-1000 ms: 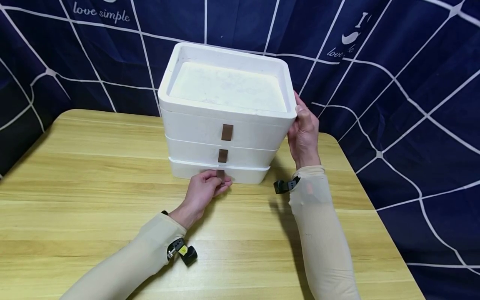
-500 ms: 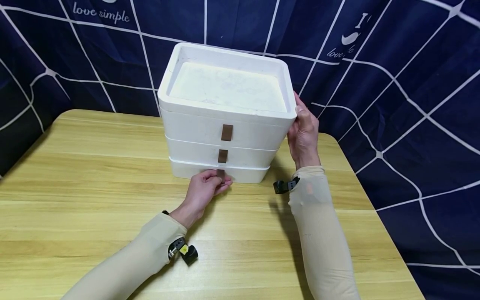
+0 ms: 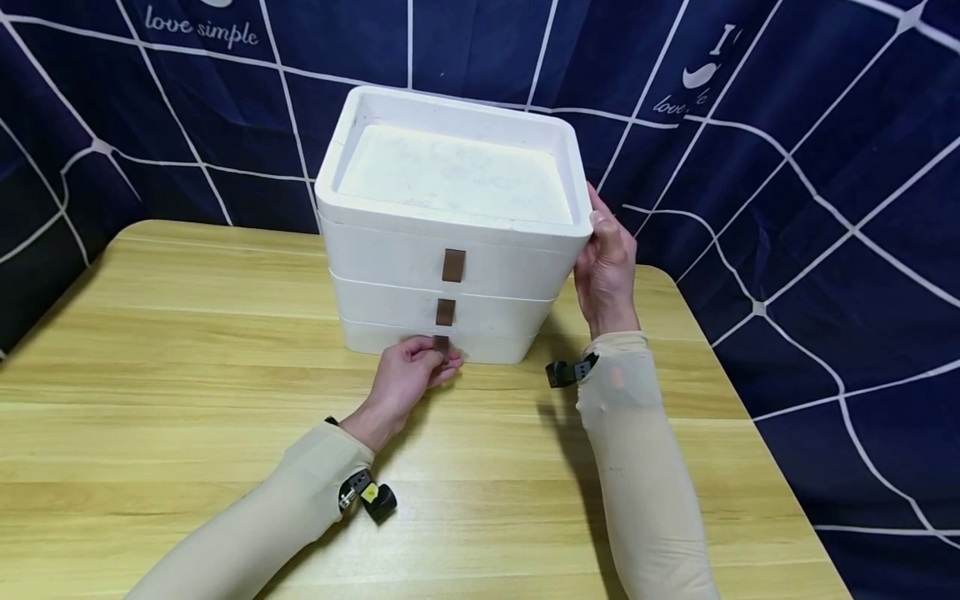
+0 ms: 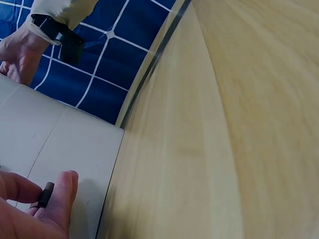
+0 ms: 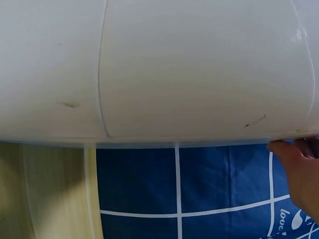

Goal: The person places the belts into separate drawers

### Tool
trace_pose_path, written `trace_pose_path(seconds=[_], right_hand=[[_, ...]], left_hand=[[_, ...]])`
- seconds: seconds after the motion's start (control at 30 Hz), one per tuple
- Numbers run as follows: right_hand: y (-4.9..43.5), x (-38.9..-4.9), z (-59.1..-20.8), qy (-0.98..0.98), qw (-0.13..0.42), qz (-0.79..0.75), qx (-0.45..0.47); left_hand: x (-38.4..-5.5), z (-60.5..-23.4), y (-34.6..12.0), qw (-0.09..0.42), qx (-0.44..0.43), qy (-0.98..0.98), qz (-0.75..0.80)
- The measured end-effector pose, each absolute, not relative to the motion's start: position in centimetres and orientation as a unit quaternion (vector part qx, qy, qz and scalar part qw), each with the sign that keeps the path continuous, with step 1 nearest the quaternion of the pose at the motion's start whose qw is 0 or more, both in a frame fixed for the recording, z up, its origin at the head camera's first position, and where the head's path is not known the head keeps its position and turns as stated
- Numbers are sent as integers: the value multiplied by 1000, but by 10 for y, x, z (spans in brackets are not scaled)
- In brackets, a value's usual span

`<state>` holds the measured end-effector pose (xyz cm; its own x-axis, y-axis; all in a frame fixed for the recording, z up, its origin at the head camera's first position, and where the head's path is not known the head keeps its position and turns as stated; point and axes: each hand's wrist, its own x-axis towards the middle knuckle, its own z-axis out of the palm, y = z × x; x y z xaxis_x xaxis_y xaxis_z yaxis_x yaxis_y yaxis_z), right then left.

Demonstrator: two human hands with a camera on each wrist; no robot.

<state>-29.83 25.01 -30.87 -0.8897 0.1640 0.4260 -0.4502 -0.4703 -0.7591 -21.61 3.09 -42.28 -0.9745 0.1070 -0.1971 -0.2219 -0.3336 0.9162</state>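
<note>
A white storage drawer unit (image 3: pixel 390 258) stands on the table, with several brown pull tabs down its front. Low on the front, my left hand (image 3: pixel 408 375) pinches the bottom drawer's brown tab (image 3: pixel 441 344) between thumb and fingers. The left wrist view shows that dark tab (image 4: pixel 46 195) from the side, held in the fingertips. At the unit's upper right edge, my right hand (image 3: pixel 607 271) grips the side, thumb at the front corner below the rim; some of its fingers are hidden behind the unit. The bottom drawer (image 3: pixel 498 347) sits flush with the ones above.
Raised edges surround the unit's recessed white top (image 3: pixel 457 171). The wooden table (image 3: pixel 187 358) extends to the left and in front. A dark blue curtain with white lines (image 3: pixel 480 50) hangs close behind and to the right.
The bottom drawer, which stuck out slightly at the front, has slid back in line with the others, my left hand still pinching its tab. My right hand stays in place.
</note>
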Motion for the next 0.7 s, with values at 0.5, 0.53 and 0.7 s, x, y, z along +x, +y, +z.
trace_pose_path(seconds=[0.5, 0.53, 0.7], right_hand=[[251, -298, -310, -485, 188, 840, 154], [251, -298, -310, -483, 187, 841, 154], [251, -299, -310, -483, 187, 841, 157]], left_hand=[[-218, -420, 30, 111, -50, 580, 805], [-217, -420, 30, 115, -48, 584, 802], [-219, -419, 24, 131, -32, 623, 771]])
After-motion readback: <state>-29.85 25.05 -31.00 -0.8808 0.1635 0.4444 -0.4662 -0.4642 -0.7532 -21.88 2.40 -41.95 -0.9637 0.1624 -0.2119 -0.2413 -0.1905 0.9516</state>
